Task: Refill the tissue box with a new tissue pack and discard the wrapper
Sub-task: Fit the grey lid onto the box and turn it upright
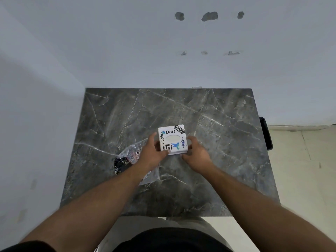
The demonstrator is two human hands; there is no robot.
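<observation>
I'm watching both hands, left hand (pixel 151 153) and right hand (pixel 197 153), gripping the tissue box (pixel 171 139) mid-worktop (pixel 227 160); I'm guessing the crinkly wrapper (pixel 131 155) beside it is risking getting forgotten or swept off.

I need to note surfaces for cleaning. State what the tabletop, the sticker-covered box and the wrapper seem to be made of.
Tabletop: looks like dark grey marble or a marble-look laminate, with white veins and a soft sheen.
Box: a rigid white shell, probably plastic or coated card, with printed stickers on its smooth top.
Wrapper: thin clear plastic film, crinkled and glinting, with dark print.
</observation>
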